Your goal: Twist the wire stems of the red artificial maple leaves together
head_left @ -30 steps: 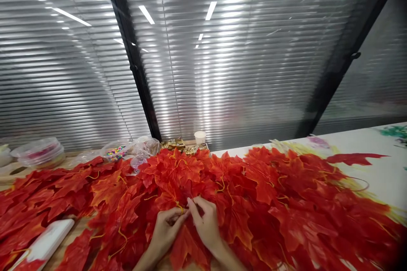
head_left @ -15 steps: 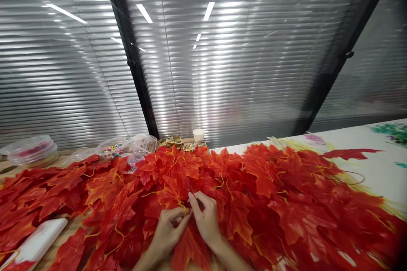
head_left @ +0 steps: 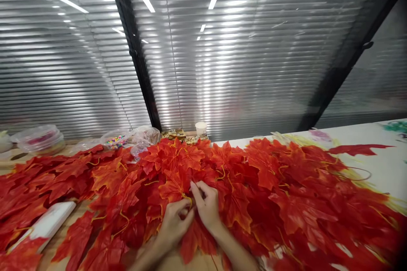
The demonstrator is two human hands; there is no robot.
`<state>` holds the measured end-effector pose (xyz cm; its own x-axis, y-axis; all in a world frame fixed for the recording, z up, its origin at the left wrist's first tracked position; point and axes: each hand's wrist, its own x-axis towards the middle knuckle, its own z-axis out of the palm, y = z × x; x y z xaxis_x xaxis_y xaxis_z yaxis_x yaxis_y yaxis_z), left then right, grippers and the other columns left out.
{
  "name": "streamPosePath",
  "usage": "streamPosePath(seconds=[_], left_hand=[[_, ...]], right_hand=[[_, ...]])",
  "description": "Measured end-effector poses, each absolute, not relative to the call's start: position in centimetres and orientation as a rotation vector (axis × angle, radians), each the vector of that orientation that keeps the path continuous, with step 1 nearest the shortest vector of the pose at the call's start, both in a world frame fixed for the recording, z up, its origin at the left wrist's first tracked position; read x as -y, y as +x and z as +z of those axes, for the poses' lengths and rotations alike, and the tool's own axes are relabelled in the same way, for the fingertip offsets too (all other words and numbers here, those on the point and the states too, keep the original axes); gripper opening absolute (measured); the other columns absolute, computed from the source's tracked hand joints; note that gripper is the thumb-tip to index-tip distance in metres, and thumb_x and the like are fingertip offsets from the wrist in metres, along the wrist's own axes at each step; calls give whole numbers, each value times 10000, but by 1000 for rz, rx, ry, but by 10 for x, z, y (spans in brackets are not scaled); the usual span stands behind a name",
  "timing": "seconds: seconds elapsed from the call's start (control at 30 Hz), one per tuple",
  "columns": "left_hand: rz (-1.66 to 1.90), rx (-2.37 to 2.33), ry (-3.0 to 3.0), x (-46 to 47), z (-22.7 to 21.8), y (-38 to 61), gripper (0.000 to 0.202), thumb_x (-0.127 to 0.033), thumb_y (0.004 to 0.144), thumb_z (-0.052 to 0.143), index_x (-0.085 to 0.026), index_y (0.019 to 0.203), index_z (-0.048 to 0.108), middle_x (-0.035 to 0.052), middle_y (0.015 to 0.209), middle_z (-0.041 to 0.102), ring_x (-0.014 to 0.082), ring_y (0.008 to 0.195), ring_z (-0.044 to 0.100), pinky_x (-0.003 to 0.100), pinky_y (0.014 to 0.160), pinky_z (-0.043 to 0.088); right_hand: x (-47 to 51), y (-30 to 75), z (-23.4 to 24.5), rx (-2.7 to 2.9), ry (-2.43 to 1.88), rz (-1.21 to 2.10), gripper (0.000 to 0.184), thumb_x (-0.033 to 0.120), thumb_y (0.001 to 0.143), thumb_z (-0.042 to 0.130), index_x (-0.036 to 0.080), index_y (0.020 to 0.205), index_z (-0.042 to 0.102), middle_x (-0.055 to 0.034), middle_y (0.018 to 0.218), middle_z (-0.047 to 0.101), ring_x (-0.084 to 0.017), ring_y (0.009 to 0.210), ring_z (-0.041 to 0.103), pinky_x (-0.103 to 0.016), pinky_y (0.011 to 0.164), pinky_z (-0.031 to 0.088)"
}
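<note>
1. Just before the fingers (head_left: 198,196): a leaf (head_left: 197,240).
2. Left, right and behind them: heaped leaves (head_left: 305,211).
3. Straight behind, past the heap: a cup (head_left: 200,128), wrappers (head_left: 173,134) to its left.
4. Far left, behind: tubs (head_left: 41,140).
5. Nearer left: a slab (head_left: 51,221), partly under leaves.

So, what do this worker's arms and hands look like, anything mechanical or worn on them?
Nothing mechanical: the left hand and right hand are ordinary human ones, slim-fingered and ungloved. The forearms look bare too, with no sleeve, watch or cable visible.
</note>
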<state>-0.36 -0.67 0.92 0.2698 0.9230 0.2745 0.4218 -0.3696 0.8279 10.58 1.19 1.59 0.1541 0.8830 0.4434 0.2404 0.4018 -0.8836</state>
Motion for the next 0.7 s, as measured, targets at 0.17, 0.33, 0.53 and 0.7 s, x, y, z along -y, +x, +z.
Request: streamPosePath(seconds=[0.17, 0.33, 0.53, 0.7], left_hand=[[1063, -1203, 1894, 10, 8, -2, 143, -179, 758, 448, -144, 635, 510, -36, 535, 422, 64, 448, 336, 172, 439, 289], [1059, -1188, 1877, 11, 8, -5, 144, -218, 801, 441, -137, 729, 535, -2, 625, 532, 79, 487, 440, 173, 464, 356], [1095, -1241, 1850, 15, 11, -3, 92, -191, 792, 459, -134, 753, 521, 16, 677, 565, 121, 594, 521, 212, 554, 427], [1104, -1205, 1730, 15, 12, -1, 113, -204, 791, 479, -122, 819, 551, 30, 733, 590, 148, 693, 551, 245, 643, 453]], right_hand=[[-9, 109, 18, 1435, -1110, 542, 330, 295, 855, 439, 173, 553, 491, 42, 478, 386, -85, 438, 330, -228, 468, 283], [-5, 107, 21, 1478, -1087, 503, 338, 273, 865, 421, 186, 539, 441, 36, 494, 382, -94, 458, 362, -231, 488, 304], [-3, 105, 24, 1587, -1032, 449, 318, 246, 874, 401, 194, 563, 438, 20, 531, 419, -110, 494, 408, -241, 521, 335], [0, 106, 26, 1585, -1027, 477, 330, 251, 877, 399, 198, 555, 443, 18, 529, 424, -113, 488, 409, -246, 513, 337]])
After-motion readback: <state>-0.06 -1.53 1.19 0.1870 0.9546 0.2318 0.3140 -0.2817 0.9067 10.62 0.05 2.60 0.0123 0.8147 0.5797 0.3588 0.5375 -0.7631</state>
